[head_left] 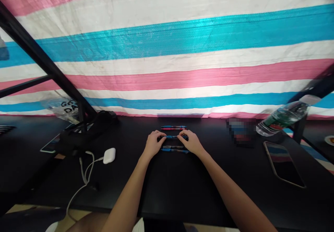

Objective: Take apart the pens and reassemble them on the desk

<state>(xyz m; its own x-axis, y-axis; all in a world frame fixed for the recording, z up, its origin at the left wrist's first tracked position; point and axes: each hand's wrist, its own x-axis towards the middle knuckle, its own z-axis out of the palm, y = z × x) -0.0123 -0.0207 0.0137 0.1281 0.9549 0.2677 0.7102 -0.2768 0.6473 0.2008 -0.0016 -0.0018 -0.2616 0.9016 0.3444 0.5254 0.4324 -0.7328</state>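
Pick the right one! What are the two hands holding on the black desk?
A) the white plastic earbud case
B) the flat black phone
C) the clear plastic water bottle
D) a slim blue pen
D. The left hand and the right hand pinch the slim blue pen, one at each end, just above the black desk.
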